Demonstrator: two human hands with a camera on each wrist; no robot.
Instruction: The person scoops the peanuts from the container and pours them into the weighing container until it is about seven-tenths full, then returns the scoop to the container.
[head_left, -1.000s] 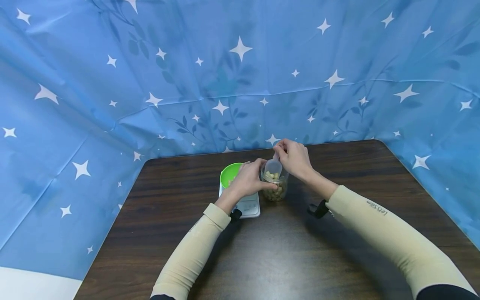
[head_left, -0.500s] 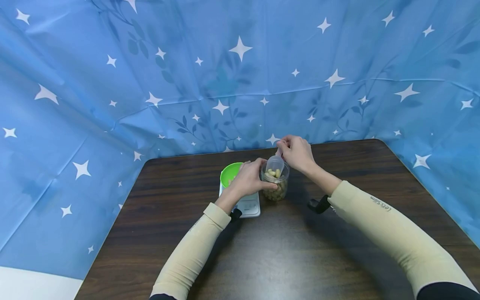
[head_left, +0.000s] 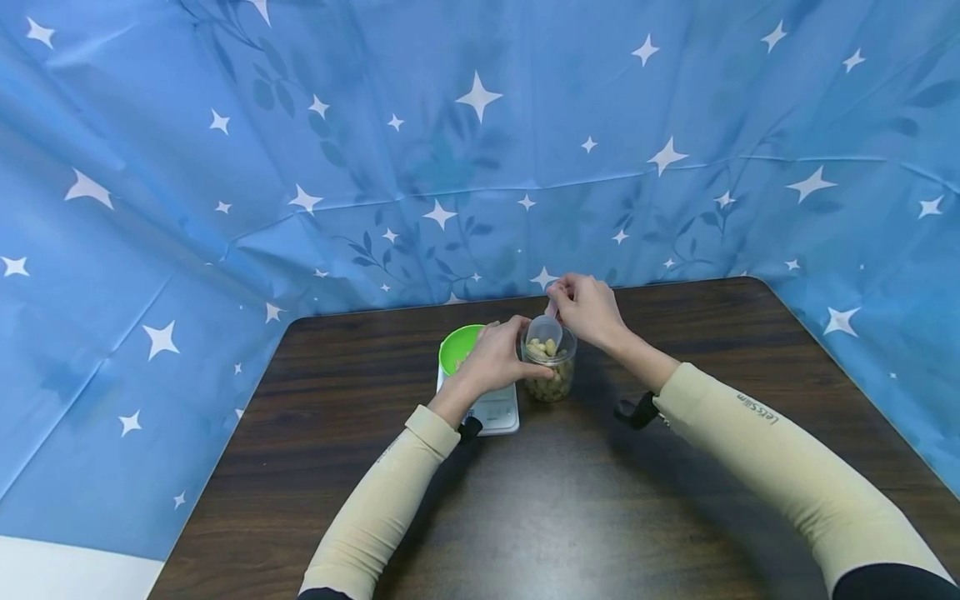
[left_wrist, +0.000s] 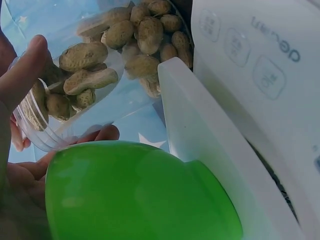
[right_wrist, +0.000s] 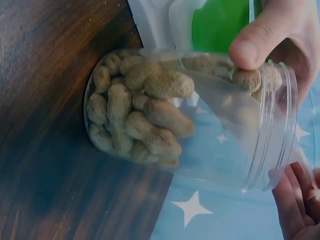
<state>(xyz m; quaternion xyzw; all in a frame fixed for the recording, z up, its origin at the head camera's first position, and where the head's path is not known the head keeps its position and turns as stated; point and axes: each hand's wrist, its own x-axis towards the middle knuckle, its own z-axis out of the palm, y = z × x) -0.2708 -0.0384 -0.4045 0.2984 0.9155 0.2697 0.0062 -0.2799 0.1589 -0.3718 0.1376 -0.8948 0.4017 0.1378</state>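
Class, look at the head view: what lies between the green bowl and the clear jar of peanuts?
The left hand, gripping the jar beside the green bowl, in the head view.

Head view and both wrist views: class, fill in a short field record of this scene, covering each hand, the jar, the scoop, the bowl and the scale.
left hand: grips the jar's side
right hand: holds the scoop over the jar's mouth
jar: clear plastic, open, partly filled with peanuts in shells, standing on the table
scoop: clear, some peanuts in it
bowl: green, on the scale
scale: white, left of the jar
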